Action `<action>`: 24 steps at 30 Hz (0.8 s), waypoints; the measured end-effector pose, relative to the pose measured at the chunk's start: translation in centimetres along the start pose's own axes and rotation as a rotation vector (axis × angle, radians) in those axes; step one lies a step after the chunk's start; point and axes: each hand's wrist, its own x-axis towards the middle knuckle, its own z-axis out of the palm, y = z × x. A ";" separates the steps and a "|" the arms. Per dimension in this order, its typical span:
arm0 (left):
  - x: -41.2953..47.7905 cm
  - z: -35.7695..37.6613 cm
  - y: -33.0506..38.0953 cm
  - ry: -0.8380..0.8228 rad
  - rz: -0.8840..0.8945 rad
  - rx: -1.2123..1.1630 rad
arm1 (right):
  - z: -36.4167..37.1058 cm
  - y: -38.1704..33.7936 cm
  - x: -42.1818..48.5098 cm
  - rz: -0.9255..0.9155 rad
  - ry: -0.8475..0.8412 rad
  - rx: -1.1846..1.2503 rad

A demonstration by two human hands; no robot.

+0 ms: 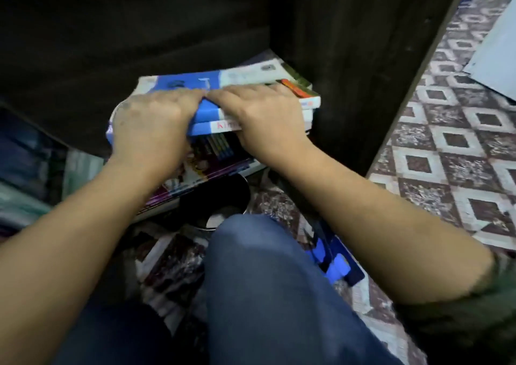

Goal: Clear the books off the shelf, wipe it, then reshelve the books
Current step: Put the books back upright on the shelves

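A: Where is the stack of books (237, 81)?
B: At twelve o'clock from the knee (251, 253), lying flat in the opening of the dark shelf (335, 57), close to its right wall.
A: And the hands?
B: Both grip it. The left hand (150, 124) curls over the stack's near-left corner. The right hand (262, 116), at three o'clock of the left, bends its fingers over the top cover, thumb at the blue spines. Their fingertips nearly meet.
A: Underneath?
B: A purple-edged book (201, 174) juts toward six o'clock. Patterned floor tiles (446, 155) lie at three o'clock.
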 end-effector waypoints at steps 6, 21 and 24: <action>-5.9 9.2 -5.3 -0.082 -0.127 0.018 | 10.7 -4.3 -0.2 -0.153 -0.339 0.126; -8.9 18.2 -8.6 -0.463 -0.291 -0.358 | 18.1 0.6 -2.8 -0.011 -0.838 0.161; -8.6 18.0 -8.4 -0.488 -0.283 -0.372 | 18.0 0.4 -2.6 -0.016 -0.875 0.134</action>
